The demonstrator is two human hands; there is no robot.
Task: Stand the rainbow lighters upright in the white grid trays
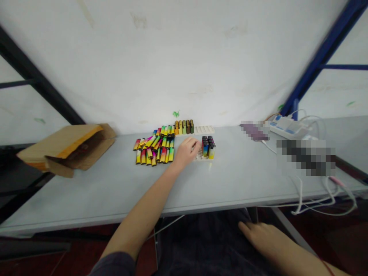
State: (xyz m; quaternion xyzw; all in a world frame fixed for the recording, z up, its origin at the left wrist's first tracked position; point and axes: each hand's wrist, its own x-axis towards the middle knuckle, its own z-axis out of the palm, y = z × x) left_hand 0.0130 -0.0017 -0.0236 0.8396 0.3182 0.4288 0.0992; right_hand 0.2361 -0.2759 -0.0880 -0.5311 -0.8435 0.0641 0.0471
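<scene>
My left hand (187,151) reaches out over the table (109,191), fingers curled together beside a white tray (201,157) that holds several upright rainbow lighters (208,147). Whether the fingertips hold a lighter is hidden. A loose pile of rainbow lighters (155,149) lies just left of that hand. Behind it stand a filled tray of lighters (184,127) and an empty white tray (204,129). My right hand (264,235) rests low on my lap below the table edge, fingers flat and holding nothing.
An open cardboard box (67,149) lies on its side at the table's left end. A white power strip (287,127) with trailing cables sits at the right, near blurred-out items. A white wall stands behind, with dark and blue frame bars at either side.
</scene>
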